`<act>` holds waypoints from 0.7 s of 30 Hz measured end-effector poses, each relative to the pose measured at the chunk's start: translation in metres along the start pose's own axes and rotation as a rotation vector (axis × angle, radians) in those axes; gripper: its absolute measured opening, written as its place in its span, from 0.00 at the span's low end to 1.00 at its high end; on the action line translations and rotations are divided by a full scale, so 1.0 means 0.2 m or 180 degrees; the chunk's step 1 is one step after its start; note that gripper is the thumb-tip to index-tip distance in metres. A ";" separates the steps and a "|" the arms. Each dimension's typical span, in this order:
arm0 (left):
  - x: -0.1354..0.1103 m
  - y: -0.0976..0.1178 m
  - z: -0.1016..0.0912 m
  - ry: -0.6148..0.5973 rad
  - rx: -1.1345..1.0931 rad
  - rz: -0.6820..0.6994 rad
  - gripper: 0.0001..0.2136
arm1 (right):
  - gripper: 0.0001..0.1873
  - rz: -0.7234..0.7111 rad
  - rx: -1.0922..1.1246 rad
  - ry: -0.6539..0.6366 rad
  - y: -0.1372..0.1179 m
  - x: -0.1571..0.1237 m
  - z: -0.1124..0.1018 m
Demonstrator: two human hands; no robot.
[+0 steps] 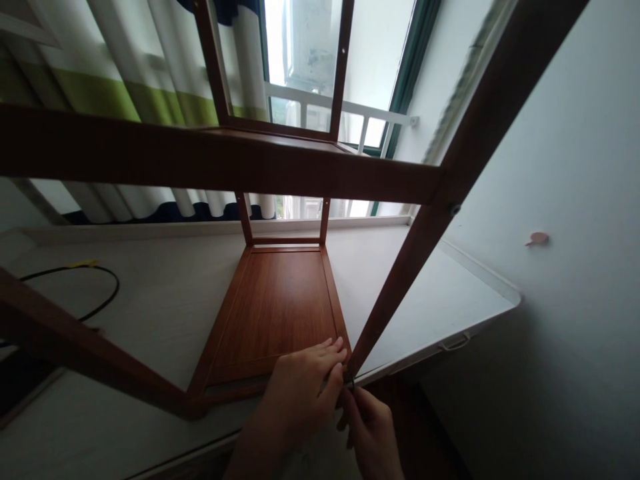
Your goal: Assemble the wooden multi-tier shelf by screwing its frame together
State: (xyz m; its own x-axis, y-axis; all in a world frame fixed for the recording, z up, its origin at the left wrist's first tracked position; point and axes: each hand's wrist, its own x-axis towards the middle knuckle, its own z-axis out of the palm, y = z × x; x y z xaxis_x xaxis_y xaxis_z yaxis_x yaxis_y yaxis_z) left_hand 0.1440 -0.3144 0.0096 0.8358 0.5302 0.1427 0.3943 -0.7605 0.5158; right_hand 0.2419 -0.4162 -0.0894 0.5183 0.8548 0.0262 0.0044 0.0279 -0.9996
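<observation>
A reddish-brown wooden shelf frame lies on its side on a white table, its posts and rails crossing the view. My left hand rests on the frame's near corner, fingers curled over the bottom of the right-hand post. My right hand is just below that corner, fingers pinched on a small dark tool or fastener that I cannot make out.
A black cable with a yellow tag loops on the table's left. A window with white railing and striped curtains stands behind. A grey wall with a small pink hook is close on the right. The table edge runs diagonally at right.
</observation>
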 end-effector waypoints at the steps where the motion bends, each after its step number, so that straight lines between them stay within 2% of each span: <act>1: 0.00 0.00 0.00 -0.0007 0.0015 -0.0010 0.18 | 0.20 0.0210 0.0228 -0.0098 -0.01 0.00 0.00; 6: 0.00 0.00 0.00 -0.0036 0.0065 -0.0053 0.18 | 0.24 0.1226 0.1509 -0.0559 -0.06 0.03 -0.01; 11: 0.00 0.00 0.01 -0.0034 0.0034 -0.0050 0.20 | 0.16 0.2094 0.2514 -0.0851 -0.12 0.06 -0.04; 14: 0.00 0.00 0.00 -0.0041 0.0025 -0.0065 0.17 | 0.12 0.2280 0.2939 -0.1097 -0.15 0.07 -0.05; 21: 0.00 -0.01 0.01 -0.0094 0.0117 0.0027 0.21 | 0.11 0.2239 0.3410 -0.1764 -0.15 0.09 -0.09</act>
State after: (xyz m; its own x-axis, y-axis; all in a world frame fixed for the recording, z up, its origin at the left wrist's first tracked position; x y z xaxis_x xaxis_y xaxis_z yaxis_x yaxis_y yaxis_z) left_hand 0.1441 -0.3140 0.0061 0.8499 0.5127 0.1215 0.4005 -0.7784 0.4834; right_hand 0.2656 -0.4111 -0.0584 -0.2642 0.9392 -0.2194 -0.8911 -0.3248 -0.3170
